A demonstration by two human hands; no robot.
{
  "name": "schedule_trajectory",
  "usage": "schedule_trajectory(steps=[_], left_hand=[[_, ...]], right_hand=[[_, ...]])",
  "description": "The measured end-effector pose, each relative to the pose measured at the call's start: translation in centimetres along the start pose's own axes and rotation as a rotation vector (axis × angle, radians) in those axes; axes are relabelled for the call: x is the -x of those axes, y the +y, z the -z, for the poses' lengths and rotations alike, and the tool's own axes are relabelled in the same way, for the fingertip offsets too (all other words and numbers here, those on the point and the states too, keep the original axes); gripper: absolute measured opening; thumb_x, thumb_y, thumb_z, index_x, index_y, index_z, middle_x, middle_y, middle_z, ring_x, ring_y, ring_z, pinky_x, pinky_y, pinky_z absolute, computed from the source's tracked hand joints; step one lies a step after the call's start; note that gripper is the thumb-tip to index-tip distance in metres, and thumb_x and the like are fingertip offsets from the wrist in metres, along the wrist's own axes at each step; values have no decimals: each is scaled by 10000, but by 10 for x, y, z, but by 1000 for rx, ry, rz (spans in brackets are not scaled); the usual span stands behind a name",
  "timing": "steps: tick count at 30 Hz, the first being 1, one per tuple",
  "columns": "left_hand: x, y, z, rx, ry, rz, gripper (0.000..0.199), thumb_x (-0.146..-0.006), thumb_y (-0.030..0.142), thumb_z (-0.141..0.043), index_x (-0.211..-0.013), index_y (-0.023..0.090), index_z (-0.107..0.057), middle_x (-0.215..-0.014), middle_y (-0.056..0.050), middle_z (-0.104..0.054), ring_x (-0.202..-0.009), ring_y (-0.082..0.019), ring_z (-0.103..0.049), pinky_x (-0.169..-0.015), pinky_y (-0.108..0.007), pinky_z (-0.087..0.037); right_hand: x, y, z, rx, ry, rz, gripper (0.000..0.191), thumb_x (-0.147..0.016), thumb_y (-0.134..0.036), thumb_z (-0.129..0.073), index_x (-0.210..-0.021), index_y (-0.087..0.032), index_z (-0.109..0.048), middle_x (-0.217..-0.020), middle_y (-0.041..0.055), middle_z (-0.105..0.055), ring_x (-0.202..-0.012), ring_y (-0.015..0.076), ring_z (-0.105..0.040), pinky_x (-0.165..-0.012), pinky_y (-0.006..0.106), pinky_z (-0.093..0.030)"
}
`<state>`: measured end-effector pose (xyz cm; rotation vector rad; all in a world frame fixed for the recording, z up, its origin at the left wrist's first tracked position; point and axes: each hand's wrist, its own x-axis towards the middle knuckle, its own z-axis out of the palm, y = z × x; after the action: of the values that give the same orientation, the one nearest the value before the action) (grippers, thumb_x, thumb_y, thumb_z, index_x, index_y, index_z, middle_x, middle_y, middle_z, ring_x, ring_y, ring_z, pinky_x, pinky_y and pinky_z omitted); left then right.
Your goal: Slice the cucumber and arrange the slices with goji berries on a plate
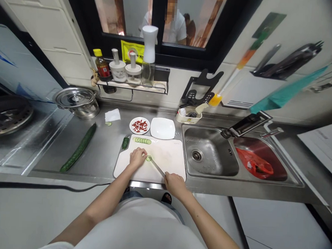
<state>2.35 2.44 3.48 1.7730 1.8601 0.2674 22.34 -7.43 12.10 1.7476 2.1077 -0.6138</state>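
My right hand is closed round the handle of a knife, whose blade points up and left across the white cutting board. The blade's tip lies at a round cucumber slice on the board. With fingers bent together, my left hand holds that slice at its left edge. Overlapping cucumber slices form a row along the board's far edge. A short cucumber end piece rests at the board's upper left corner. Farther left on the counter lies a whole cucumber.
Behind the board stand a plate of red chopped pieces and a white square plate. To the right is a steel sink holding a red plastic bag. A lidded pot and white paper sit back left.
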Motion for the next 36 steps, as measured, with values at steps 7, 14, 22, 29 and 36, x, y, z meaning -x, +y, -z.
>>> schedule_trajectory(steps=[7,14,22,29,36], left_hand=[[-3,-1,1,-8,-9,0,92,-800,290,-581,-845,254,-653,-954,-14,-585,-935,-187,-539,-805,-299,-377],[-3,1,2,-9,-24,16,94,-795,290,-584,-838,249,-658,-956,-15,-587,-936,-184,-544,-794,-294,-382],[-3,0,2,2,-30,21,100,-792,302,-591,-835,253,-667,-956,-14,-590,-933,-180,-545,-769,-278,-383],[-4,-1,1,14,-23,18,102,-795,277,-587,-838,250,-675,-953,-12,-599,-924,-172,-551,-756,-269,-385],[-5,-2,1,20,-14,10,84,-789,269,-595,-818,256,-673,-938,-7,-593,-917,-170,-552,-760,-269,-384]], right_hand=[[-6,4,0,23,-29,33,241,-909,-198,-375,-1021,-155,-585,-925,135,-681,-870,219,-646,-694,284,-413],[-9,5,-1,18,-33,45,261,-912,-197,-358,-1033,-147,-584,-934,144,-681,-877,219,-648,-698,285,-425],[-10,-2,13,12,-79,44,285,-904,-183,-357,-1071,-131,-581,-968,162,-674,-910,239,-645,-715,306,-441],[-10,-6,19,18,-89,17,296,-907,-179,-349,-1061,-132,-598,-980,166,-674,-930,236,-646,-728,305,-447],[-11,-6,15,23,-84,27,312,-895,-163,-341,-1075,-123,-593,-990,175,-672,-933,253,-647,-732,329,-461]])
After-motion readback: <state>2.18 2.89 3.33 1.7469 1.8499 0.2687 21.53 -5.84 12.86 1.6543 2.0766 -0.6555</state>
